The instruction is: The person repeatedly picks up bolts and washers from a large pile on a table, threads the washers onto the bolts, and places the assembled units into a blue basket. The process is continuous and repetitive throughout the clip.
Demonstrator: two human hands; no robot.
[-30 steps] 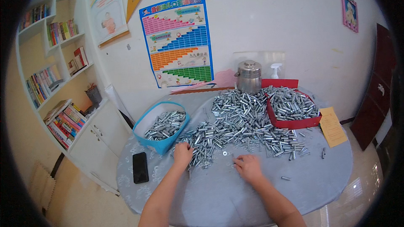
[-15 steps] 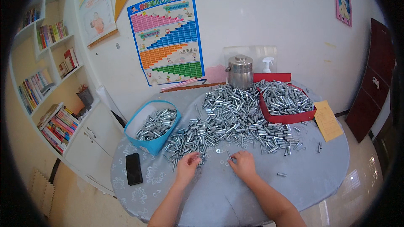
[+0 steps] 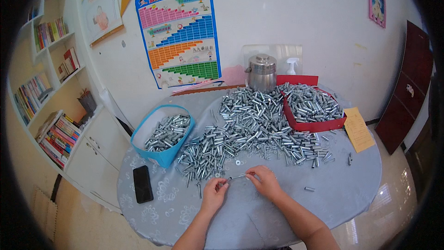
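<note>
Two hands meet over the counter (image 3: pixel 323 194) w/ one bolt (image 3: pixel 237 176) pinched between them: left hand (image 3: pixel 214 193) fingers closed at its left end, right hand (image 3: pixel 264 181) gripping the other. Looks like fitting step; next probably needs a washer (image 3: pixel 237 162) from beside the bolt pile (image 3: pixel 259 125).

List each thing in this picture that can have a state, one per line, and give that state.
left hand: pinching one end of the metal bolt
right hand: pinching the other end
blue bin: part full of metal parts
red tray: heaped full
steel pot: lid on
phone: screen dark
</note>
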